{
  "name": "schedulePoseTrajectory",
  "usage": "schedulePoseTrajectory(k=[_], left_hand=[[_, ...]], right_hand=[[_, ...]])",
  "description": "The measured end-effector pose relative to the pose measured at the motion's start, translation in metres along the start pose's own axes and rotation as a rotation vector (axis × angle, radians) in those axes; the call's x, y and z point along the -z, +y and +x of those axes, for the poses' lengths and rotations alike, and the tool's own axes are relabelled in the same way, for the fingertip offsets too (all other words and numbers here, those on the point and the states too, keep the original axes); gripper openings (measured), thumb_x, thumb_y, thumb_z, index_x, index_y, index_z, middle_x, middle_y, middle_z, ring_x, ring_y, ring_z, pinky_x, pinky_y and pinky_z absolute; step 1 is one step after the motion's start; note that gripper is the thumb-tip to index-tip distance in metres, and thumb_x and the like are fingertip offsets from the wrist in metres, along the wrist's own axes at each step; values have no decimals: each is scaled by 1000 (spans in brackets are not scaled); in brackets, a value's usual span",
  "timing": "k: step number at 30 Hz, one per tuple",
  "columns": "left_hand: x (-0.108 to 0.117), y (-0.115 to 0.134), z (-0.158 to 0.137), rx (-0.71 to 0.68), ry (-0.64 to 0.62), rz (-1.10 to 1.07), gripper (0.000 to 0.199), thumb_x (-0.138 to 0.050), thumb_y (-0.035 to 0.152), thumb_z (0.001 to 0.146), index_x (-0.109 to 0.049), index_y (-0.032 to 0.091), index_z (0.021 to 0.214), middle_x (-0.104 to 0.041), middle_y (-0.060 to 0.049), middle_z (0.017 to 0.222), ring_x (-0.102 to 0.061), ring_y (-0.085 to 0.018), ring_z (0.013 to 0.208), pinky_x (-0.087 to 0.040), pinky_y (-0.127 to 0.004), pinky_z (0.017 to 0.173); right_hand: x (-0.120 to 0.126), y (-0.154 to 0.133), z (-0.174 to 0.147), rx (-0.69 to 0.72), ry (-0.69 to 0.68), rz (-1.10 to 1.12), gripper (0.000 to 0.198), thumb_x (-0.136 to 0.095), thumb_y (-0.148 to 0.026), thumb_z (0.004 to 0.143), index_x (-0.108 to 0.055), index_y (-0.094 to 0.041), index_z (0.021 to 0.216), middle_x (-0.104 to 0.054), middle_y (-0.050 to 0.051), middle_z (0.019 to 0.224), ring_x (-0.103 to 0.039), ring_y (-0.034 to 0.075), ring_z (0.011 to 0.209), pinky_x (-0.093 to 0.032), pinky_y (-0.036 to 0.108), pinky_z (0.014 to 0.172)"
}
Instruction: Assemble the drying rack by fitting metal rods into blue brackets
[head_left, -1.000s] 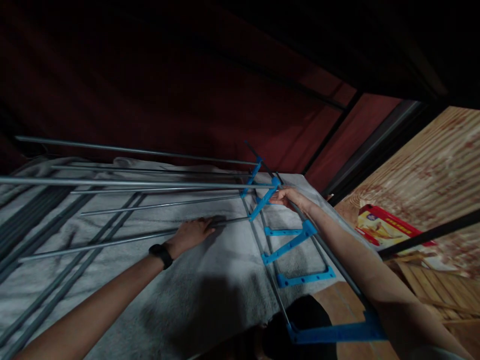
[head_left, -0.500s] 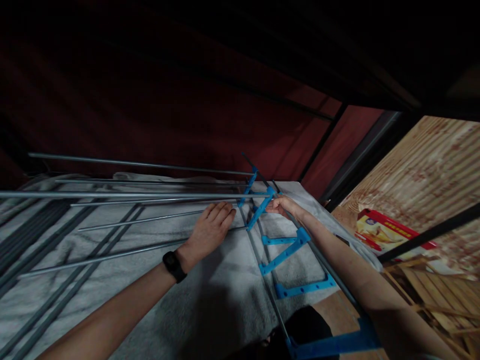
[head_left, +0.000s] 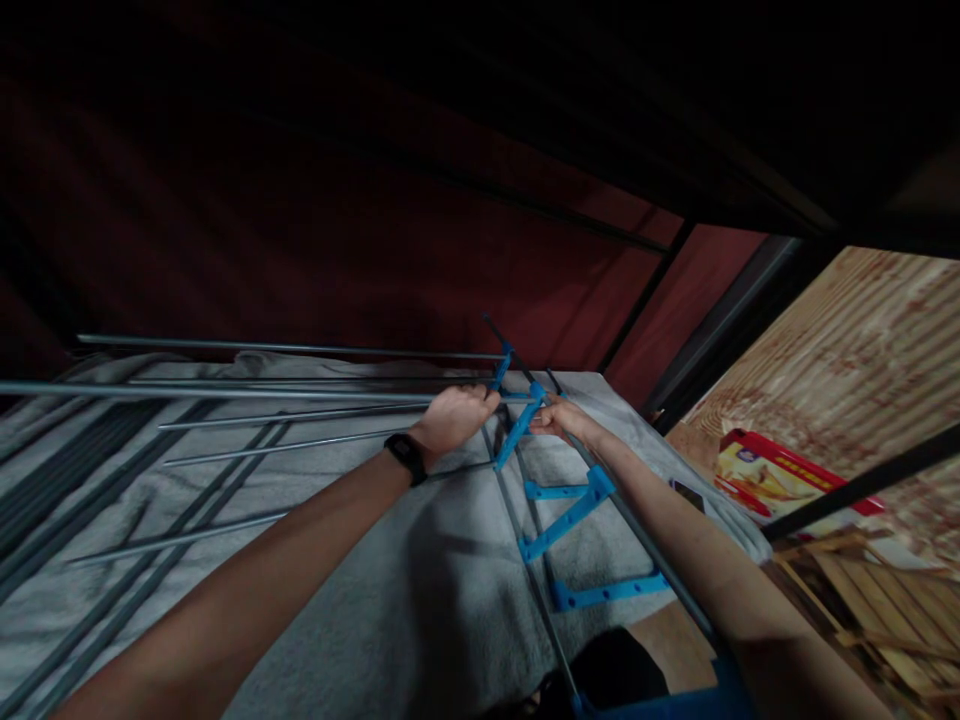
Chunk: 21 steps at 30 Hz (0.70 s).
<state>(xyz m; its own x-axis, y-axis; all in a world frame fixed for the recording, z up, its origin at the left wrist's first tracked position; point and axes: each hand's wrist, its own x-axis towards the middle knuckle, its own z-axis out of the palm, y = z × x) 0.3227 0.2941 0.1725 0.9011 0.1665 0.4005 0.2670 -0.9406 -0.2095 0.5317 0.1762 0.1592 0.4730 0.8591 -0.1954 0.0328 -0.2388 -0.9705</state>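
My left hand (head_left: 459, 415), a dark watch (head_left: 406, 455) on its wrist, is closed around a long grey metal tube (head_left: 225, 392) just left of a blue plastic bracket (head_left: 517, 432). The tube's right end meets the top of this bracket. On the bracket's other side, my right hand (head_left: 556, 415) grips it by its upper end, with the fingertips partly hidden. Several thinner tubes (head_left: 285, 443) point toward the same brackets from the left. More blue brackets (head_left: 568, 515) sit along rods of the frame running toward me.
A grey-white blanket (head_left: 352, 600) lies under the frame, with loose tubes (head_left: 67, 460) bundled at the left. Dark red cloth (head_left: 337, 240) hangs behind. To the right are a phone (head_left: 688, 494), a red and yellow box (head_left: 787, 475) and wooden slatted furniture (head_left: 870, 590).
My left hand has moved right and up, from the lower tubes to the long upper tube beside the bracket. The right hand stays at the bracket.
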Motion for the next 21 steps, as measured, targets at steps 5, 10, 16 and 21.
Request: schedulePoseTrajectory(k=[5, 10, 16, 21], left_hand=[[2, -11, 6, 0, -63, -46, 27, -39, 13, 98, -62, 15, 111, -70, -12, 93, -68, -21, 77, -42, -32, 65], [-3, -14, 4, 33, -89, -98, 29, -38, 27, 101, -63, 16, 110, -72, -13, 94, -69, -24, 79, -43, -33, 68], [-3, -24, -6, 175, -208, -268, 36, -35, 35, 101, -67, 19, 105, -73, -11, 91, -68, -23, 83, -45, -32, 75], [13, -39, 0, 238, -411, -702, 27, -46, 32, 90, -68, 17, 85, -66, -4, 77, -56, -15, 66, -39, -25, 59]], right_hand=[[0, 4, 6, -6, 15, -29, 31, -55, -12, 50, -51, -23, 79, -55, -6, 67, -58, 14, 68, -53, 26, 67], [-3, 9, 12, 15, 10, -66, 31, -56, -12, 51, -49, -23, 79, -56, -6, 68, -59, 14, 67, -55, 28, 71], [-11, 9, 15, 34, -8, -109, 31, -57, -13, 50, -49, -24, 79, -53, -7, 66, -54, 13, 65, -54, 27, 68], [-18, 10, 13, 119, 12, -202, 29, -59, -15, 51, -46, -23, 76, -46, -8, 63, -45, 11, 62, -48, 23, 61]])
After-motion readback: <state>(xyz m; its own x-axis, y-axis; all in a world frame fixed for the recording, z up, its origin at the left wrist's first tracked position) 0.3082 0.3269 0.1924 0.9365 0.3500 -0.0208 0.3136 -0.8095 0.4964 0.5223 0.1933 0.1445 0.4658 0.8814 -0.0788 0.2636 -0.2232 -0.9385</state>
